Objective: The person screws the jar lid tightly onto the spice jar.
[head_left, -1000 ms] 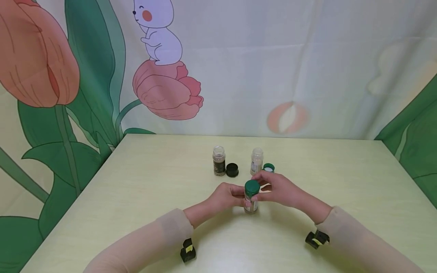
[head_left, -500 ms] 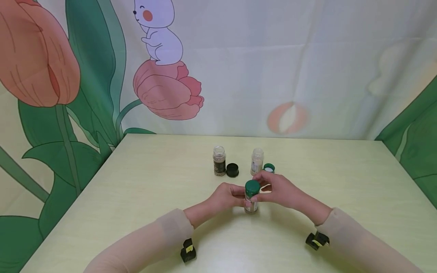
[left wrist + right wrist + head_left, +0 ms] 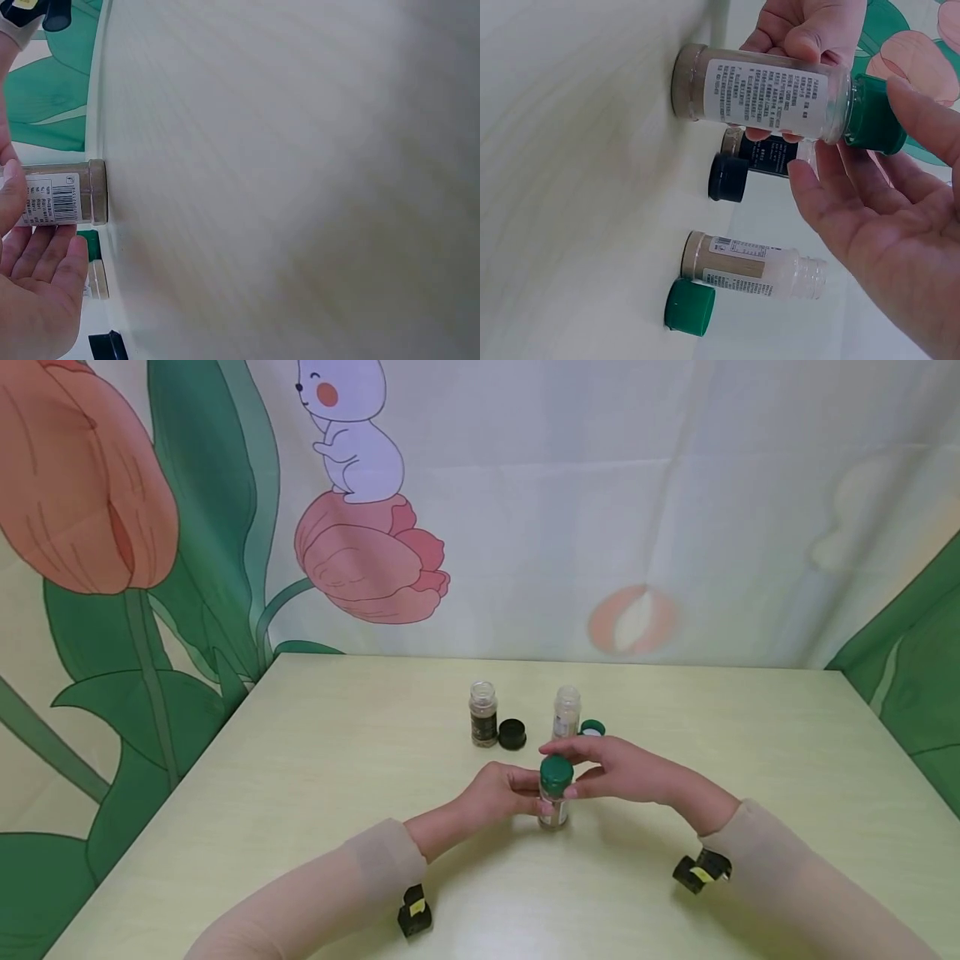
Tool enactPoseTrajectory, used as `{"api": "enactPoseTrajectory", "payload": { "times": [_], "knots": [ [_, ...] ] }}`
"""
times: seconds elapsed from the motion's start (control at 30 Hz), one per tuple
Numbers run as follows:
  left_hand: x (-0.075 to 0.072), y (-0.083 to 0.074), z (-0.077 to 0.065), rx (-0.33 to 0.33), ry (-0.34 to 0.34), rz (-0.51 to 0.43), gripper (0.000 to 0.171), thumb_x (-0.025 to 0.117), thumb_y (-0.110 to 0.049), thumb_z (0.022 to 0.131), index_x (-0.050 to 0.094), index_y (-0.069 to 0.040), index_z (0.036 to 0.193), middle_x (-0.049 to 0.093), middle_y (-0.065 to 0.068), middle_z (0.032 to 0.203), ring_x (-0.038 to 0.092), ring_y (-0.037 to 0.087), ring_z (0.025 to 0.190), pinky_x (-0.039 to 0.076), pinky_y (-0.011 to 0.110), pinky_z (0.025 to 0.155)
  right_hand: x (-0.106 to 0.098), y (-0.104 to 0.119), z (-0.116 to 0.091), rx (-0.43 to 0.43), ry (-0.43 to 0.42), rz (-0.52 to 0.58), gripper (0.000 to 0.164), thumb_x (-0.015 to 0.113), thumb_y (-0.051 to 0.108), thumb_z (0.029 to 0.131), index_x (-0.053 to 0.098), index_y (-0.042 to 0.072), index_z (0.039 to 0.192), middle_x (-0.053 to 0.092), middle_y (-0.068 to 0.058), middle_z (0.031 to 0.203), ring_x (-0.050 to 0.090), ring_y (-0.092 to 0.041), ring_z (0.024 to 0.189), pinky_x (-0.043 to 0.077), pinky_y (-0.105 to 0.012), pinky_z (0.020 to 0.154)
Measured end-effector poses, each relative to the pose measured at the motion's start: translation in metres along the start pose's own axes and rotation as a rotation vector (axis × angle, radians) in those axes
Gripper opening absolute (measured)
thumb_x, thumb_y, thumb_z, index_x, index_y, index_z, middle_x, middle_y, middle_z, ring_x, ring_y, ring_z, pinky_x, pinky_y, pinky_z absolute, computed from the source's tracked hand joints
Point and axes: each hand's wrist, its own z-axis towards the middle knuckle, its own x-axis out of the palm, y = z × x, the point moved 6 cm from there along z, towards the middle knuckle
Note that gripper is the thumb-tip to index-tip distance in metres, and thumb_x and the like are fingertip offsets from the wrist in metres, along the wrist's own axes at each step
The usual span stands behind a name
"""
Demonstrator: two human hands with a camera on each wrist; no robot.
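A clear spice jar (image 3: 553, 810) with a white label, brownish contents and a green cap (image 3: 557, 773) stands upright on the table. My left hand (image 3: 491, 797) holds the jar's body from the left, thumb in front and fingers behind. At the cap is my right hand (image 3: 626, 768): its thumb lies against the near side, and its fingers reach round the far side. In the right wrist view the jar's printed label (image 3: 765, 94) shows, with the thumb over the green lid's edge. The left wrist view shows a barcode on the jar's label (image 3: 52, 199).
Behind the hands stand an uncapped black-labelled jar (image 3: 483, 717) beside its black cap (image 3: 512, 734), and an uncapped white-labelled jar (image 3: 567, 710) beside a loose green cap (image 3: 592, 727). A printed cloth (image 3: 525, 527) hangs past the table's back edge.
My right hand has turned at the cap, its fingers moving left along the far side and its wrist swinging slightly. The left hand and the jar stay in place.
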Motion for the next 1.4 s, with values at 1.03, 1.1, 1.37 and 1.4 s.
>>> {"api": "enactPoseTrajectory", "payload": {
  "times": [1.03,1.1,1.37,1.4],
  "knots": [
    [-0.001,0.0,-0.001,0.003,0.006,-0.021,0.037,0.077,-0.008,0.09,0.071,0.002,0.125,0.075,0.019,0.116,0.073,0.029,0.117,0.056,0.022,0.094,0.003,-0.002,0.002,0.021,-0.109,0.008,0.036,0.074,0.012,0.094,0.062,-0.003,0.124,0.069,-0.018,0.118,0.064,-0.03,0.116,0.059,-0.031,0.098],
    [-0.001,0.0,-0.001,0.003,0.006,-0.021,0.036,0.077,-0.008,0.09,0.071,0.002,0.125,0.075,0.019,0.115,0.073,0.029,0.117,0.055,0.021,0.094,0.003,-0.003,0.002,0.029,-0.118,0.014,0.037,0.075,0.011,0.093,0.062,-0.003,0.124,0.068,-0.019,0.119,0.064,-0.031,0.117,0.059,-0.031,0.098],
    [0.0,-0.001,-0.001,0.005,0.005,-0.022,0.036,0.078,-0.008,0.09,0.072,0.002,0.124,0.076,0.019,0.115,0.073,0.029,0.115,0.056,0.023,0.095,0.005,-0.009,0.002,0.051,-0.174,0.045,0.042,0.078,0.013,0.091,0.059,-0.005,0.124,0.067,-0.02,0.12,0.064,-0.033,0.117,0.059,-0.03,0.097],
    [0.0,0.0,-0.001,0.008,0.006,-0.023,0.036,0.078,-0.008,0.09,0.072,0.002,0.124,0.076,0.019,0.115,0.073,0.029,0.115,0.056,0.024,0.096,0.005,-0.009,0.002,0.052,-0.18,0.047,0.043,0.078,0.013,0.091,0.059,-0.005,0.124,0.067,-0.02,0.12,0.064,-0.033,0.117,0.059,-0.031,0.097]
  ]
}}
